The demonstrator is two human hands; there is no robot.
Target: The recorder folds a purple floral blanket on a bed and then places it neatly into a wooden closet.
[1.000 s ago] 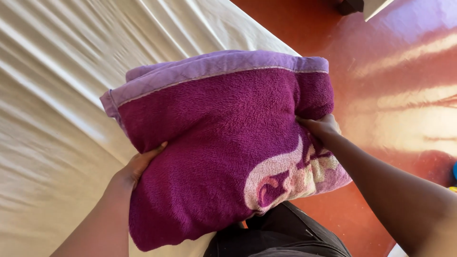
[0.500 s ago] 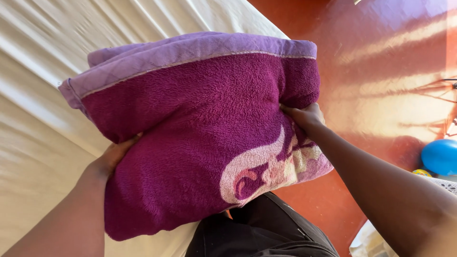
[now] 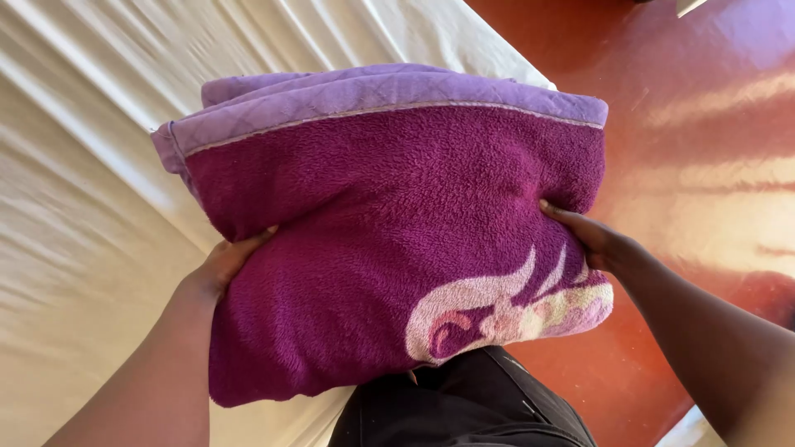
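1. Folded magenta fleece blanket [image 3: 389, 240], lilac-trimmed, held above cream bedsheet [image 3: 91, 165], near the red floor [image 3: 712, 124].
2. Left hand [image 3: 228, 261] and right hand [image 3: 592, 236] clamp opposite sides, probably keeping the folds together.

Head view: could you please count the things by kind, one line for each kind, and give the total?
Folded purple blanket, held between the two hands: 1
Hands, left hand and right hand: 2
Cream bed sheet: 1
Red floor: 1
Dark trousers: 1
Total: 6
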